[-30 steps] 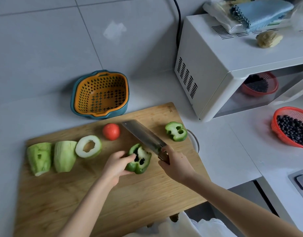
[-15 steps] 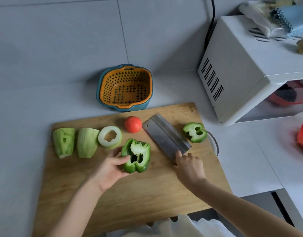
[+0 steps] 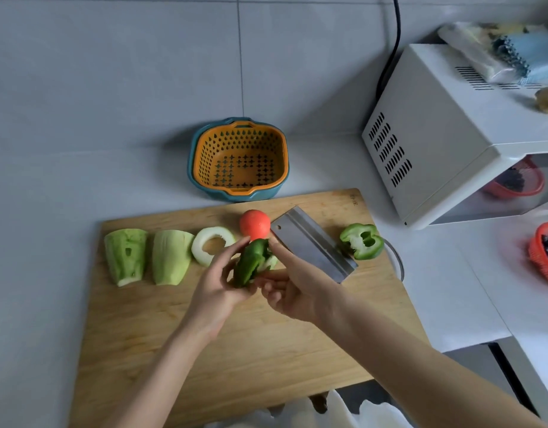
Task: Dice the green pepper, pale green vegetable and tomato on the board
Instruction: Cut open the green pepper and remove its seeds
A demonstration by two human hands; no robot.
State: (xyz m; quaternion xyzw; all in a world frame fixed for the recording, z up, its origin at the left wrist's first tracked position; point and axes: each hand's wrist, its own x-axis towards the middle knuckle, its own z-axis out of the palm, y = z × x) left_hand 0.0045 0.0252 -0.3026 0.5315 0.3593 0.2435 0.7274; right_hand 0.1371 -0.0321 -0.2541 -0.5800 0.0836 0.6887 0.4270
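Note:
A green pepper half is lifted above the wooden board. My left hand grips it from the left, and my right hand holds its right side with thumb and fingers. The cleaver lies flat on the board, untouched. The other pepper half rests cut side up at the board's right edge. A red tomato sits behind my hands. Two pale green vegetable chunks and a hollow ring slice lie on the left.
An orange colander in a teal bowl stands behind the board. A white microwave fills the right, with cloths on top. A red basket of dark berries sits at the far right. The counter edge drops off at lower right.
My right hand let go of the cleaver, which now lies flat on the board. Both hands lifted the pepper half off the board and turned it on edge.

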